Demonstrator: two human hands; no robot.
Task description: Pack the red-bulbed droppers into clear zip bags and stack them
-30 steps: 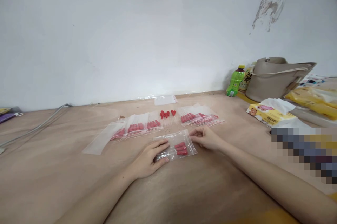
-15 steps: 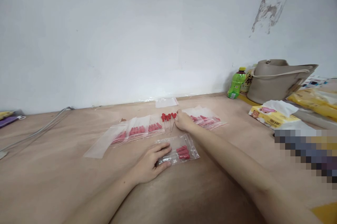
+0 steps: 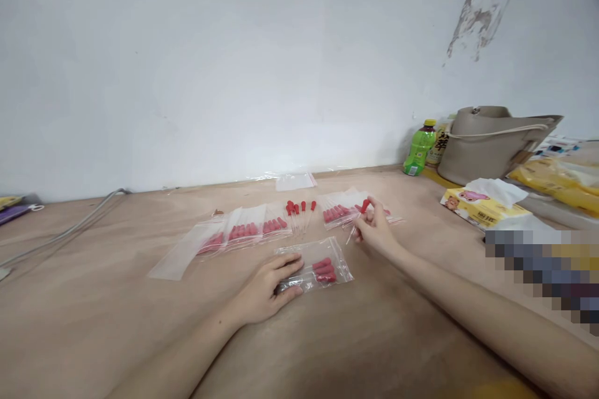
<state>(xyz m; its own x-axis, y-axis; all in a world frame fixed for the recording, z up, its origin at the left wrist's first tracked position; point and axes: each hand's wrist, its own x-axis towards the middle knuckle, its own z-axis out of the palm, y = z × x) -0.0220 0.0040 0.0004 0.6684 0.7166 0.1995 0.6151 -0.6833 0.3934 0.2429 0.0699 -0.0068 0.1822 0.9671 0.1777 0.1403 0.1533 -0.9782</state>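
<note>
Packed bags, left of center, a bit in from the tabletop's far edge: thin film, limp, probably slippery; lift by a corner. Left hand lies spread on the left end of the clear bag, fingers and thumb apart, not clenched. Loose droppers, red bulbs toward the far edge, stems toward the near side: should be light; pick singly by the bulb.

Clear bag, mid-tabletop, farther from the far edge than the packed ones, three red bulbs showing inside. Film looks slick and floppy, likely to skid or fold unless pinned flat. Second packed group sits right of the loose ones.

Held dropper, right of the clear bag: bulb up, stem slanting down-left. Right hand pinches it in thumb and fingers. Bulb looks soft, stem thin and maybe brittle; best hold is where they join, no side load. Can't tell glass from plastic.
</note>
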